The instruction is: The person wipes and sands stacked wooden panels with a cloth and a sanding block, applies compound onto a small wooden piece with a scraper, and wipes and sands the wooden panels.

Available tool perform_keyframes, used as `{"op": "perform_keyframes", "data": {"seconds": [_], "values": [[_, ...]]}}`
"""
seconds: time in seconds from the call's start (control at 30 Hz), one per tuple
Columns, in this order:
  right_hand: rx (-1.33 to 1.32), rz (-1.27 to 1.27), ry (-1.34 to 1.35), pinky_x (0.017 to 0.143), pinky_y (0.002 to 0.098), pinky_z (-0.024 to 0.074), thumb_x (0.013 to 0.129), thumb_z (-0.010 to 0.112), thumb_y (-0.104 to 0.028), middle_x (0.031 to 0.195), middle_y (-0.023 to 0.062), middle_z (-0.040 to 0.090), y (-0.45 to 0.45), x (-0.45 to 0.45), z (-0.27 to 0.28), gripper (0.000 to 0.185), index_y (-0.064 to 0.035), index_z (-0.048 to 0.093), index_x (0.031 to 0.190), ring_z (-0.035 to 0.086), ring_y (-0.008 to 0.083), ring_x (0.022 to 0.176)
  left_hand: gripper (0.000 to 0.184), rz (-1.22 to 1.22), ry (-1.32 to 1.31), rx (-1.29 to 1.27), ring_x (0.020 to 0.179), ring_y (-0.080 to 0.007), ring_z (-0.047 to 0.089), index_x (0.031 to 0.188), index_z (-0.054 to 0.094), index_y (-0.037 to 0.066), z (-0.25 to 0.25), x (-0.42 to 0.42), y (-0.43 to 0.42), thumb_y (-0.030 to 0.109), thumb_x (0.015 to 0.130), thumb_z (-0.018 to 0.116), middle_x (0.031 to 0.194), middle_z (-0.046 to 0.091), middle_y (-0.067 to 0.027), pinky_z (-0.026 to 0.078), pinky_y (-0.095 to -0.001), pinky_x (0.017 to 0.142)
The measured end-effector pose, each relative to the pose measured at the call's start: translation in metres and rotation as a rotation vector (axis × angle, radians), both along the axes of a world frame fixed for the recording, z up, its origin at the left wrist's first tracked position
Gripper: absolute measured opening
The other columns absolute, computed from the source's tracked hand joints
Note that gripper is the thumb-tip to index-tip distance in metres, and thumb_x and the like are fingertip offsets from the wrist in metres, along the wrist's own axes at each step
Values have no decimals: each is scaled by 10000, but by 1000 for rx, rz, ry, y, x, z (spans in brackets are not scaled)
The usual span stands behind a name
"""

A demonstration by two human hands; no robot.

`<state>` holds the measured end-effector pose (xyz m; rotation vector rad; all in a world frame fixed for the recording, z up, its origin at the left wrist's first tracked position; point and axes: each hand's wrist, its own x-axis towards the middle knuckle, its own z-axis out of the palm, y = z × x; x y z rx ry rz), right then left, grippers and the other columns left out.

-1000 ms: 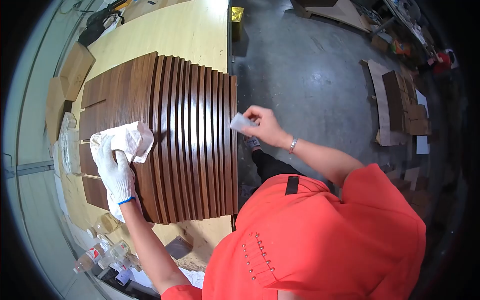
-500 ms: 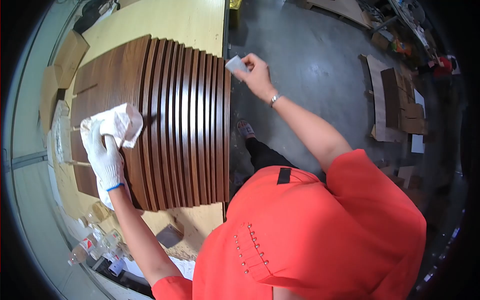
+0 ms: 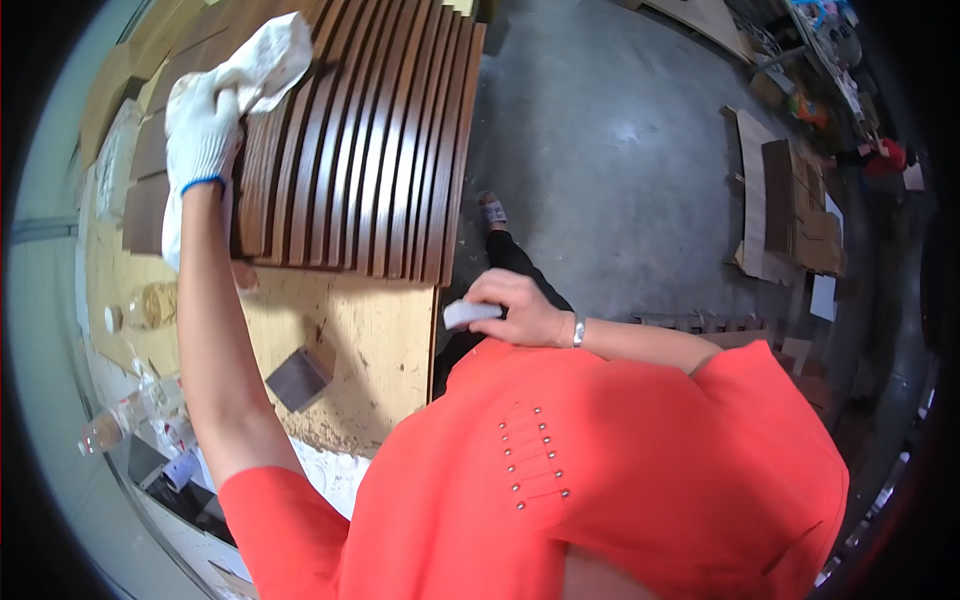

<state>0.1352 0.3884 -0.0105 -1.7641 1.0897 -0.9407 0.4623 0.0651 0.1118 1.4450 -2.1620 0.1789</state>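
Note:
My left hand (image 3: pixel 205 135), in a white knit glove, is closed on a white cloth (image 3: pixel 272 65). It rests at the left part of a fanned row of dark brown wooden boards (image 3: pixel 370 150), which overlap on the table. More white cloth hangs below the glove. My bare right hand (image 3: pixel 525 308) is wrapped round a small pale grey block (image 3: pixel 470 315), perhaps a sanding sponge. It is in front of my body, off the table edge and apart from the boards.
On the pale wooden table (image 3: pixel 360 340) lies a dark square block (image 3: pixel 298 380). Plastic bottles (image 3: pixel 150 305) stand at the left. Flattened cardboard (image 3: pixel 800 210) leans at the right across the grey floor (image 3: pixel 620 180). A person in red (image 3: pixel 885 158) is far off.
My right hand has come back from the boards' right edge to my body, still with the grey block. The boards and my gloved hand now sit higher in view.

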Motion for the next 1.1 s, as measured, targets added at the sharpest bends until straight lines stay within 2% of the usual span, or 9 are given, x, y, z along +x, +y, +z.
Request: {"op": "perform_keyframes", "data": {"seconds": [0.1, 0.13, 0.23, 0.43, 0.47, 0.57, 0.67, 0.93, 1.1], "values": [[-52, -191, -43, 746, 341, 535, 742, 823, -50, 911, 102, 655, -11, 3, 14, 290, -9, 670, 986, 654, 261, 820, 306, -87, -155, -15, 1087, -366, 630, 1110, 735, 74, 2, 16, -14, 211, 926, 533, 1099, 689, -205, 476, -426, 961], [-95, -220, -20, 749, 332, 537, 744, 824, -56, 915, 99, 658, -19, 4, 19, 292, -4, 669, 986, 660, 247, 822, 355, -9, 100, 393, 1112, -355, 642, 1187, 708, 65, 14, 12, -5, 291, 952, 568, 1159, 688, -199, 491, -420, 970], [-67, -300, -104, 769, 303, 534, 760, 806, -53, 948, 93, 672, -38, 17, 38, 281, 2, 673, 1000, 667, 200, 846, 578, 125, 1, 25, 1240, -345, 612, 1359, 609, 42, 26, 15, 14, 453, 954, 636, 1311, 646, -187, 458, -384, 1072], [261, -150, -375, 800, 278, 527, 826, 793, -76, 979, 22, 689, -48, 47, 68, 326, -12, 672, 1122, 651, 117, 902, 448, -110, 601, 1, 1025, -244, 664, 1299, 633, -4, 58, -12, 173, 188, 903, 715, 1121, 690, -164, 511, -325, 949], [271, -98, -401, 801, 263, 521, 833, 791, -80, 1000, 21, 689, -46, 55, 70, 326, -10, 675, 1130, 645, 103, 908, 470, -2, 774, 399, 1088, -264, 654, 1301, 634, 2, 71, -30, 221, 195, 885, 735, 1191, 680, -159, 504, -365, 981], [278, 54, -396, 804, 270, 526, 829, 799, -99, 1011, 29, 684, -41, 80, 78, 322, -6, 679, 1112, 647, 105, 914, 626, -224, 374, 321, 1261, -324, 585, 1370, 583, 7, 31, -34, 292, 142, 797, 794, 1337, 621, -176, 459, -415, 1071], [267, 241, -251, 828, 271, 530, 828, 796, -110, 1026, 46, 674, -39, 101, 79, 344, 0, 677, 1131, 646, 104, 950, 604, -74, 597, 502, 1156, -299, 649, 1385, 572, -3, -4, -27, 346, 93, 823, 771, 1247, 665, -183, 489, -379, 1022], [-601, 20, 124, 1022, 450, 457, 772, 801, -248, 1228, 195, 563, -147, 152, 127, 535, -62, 653, 1251, 527, 370, 1197, 494, 693, 446, 435, 1166, -328, 627, 1310, 616, -9, -18, 62, 466, 9, 821, 686, 1238, 659, -191, 475, -404, 1024], [-285, -173, 505, 1166, 731, 128, 783, 716, -690, 1645, 302, 160, -252, 209, 140, 974, -209, 391, 1565, 96, 558, 1511, 570, 761, 306, 386, 1274, -392, 527, 1343, 580, -9, -24, 84, 499, 46, 788, 698, 1324, 598, -217, 379, -466, 1120]]}}
